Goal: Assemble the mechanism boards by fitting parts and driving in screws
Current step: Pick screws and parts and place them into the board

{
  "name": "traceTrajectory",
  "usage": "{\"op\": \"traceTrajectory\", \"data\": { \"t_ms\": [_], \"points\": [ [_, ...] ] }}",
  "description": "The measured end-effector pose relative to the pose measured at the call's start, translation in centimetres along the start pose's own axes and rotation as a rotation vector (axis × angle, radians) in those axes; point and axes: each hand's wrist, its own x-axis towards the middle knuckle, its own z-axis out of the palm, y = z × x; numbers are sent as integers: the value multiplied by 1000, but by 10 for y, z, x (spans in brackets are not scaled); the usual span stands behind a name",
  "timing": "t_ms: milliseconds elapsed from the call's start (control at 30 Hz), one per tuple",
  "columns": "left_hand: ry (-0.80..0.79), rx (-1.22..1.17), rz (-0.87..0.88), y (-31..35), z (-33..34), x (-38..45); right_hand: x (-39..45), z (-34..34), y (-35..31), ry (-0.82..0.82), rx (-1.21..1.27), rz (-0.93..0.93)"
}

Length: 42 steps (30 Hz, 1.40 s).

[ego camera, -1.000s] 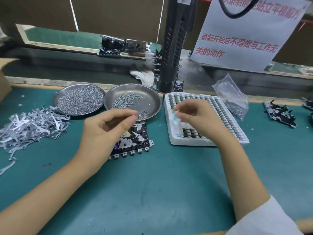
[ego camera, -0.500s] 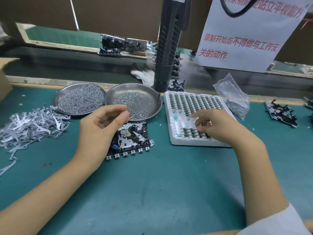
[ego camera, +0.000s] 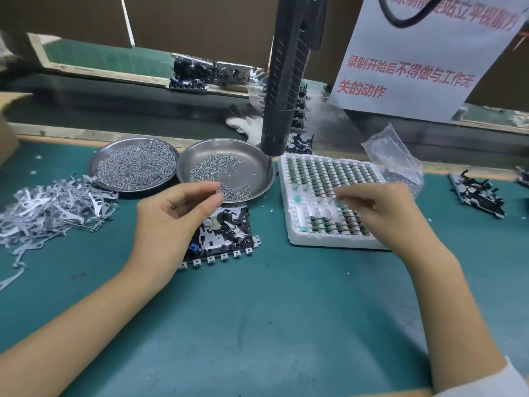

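Both hands pinch: left hand [ego camera: 174,222] something unseen, right hand [ego camera: 380,213] a blurred tray [ego camera: 294,224] part.

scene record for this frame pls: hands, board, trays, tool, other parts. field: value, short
left hand: over the mechanism board, thumb and forefinger pinched together; anything in the grip too small to tell
right hand: over the foam tray, fingertips pinching a small blurred part
mechanism board: flat on the green mat, partly under the left hand
foam tray: rows of small green parts, some pockets empty
screw dishes: left dish heaped, right dish sparse
screwdriver: hanging above the right dish, untouched
metal levers: loose pile, far left
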Motion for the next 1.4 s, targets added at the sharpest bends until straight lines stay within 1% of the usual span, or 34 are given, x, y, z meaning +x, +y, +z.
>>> {"op": "traceTrajectory", "data": {
  "t_ms": [33,67,133,200,300,400,533,700,767,933,1067,1400],
  "points": [
    [-14,7,3,0,0,-1,0,-2,-4,40,132,46],
    [-33,19,9,1,1,-2,1,-1,-11,34,286,81],
    [-68,32,22,2,3,-5,0,8,-29,-65,639,133],
    [-97,39,30,3,5,-7,-2,25,-46,-188,911,193],
    [-121,51,42,3,6,-9,-5,51,-68,-320,1056,233],
    [-121,60,51,3,5,-9,1,62,-80,-320,1163,263],
    [-132,32,50,3,5,-8,8,69,-89,-251,1232,268],
    [-164,0,72,1,5,-8,-2,80,-94,-295,1309,240],
    [-167,-4,74,-1,5,-8,-3,80,-93,-278,1319,233],
    [-166,-7,73,-3,4,-7,-3,80,-89,-218,1281,252],
    [-164,14,69,-4,4,-7,-4,79,-89,-238,1211,248],
    [-159,47,49,-5,4,-7,-5,80,-91,-214,1186,220]
  ]
}}
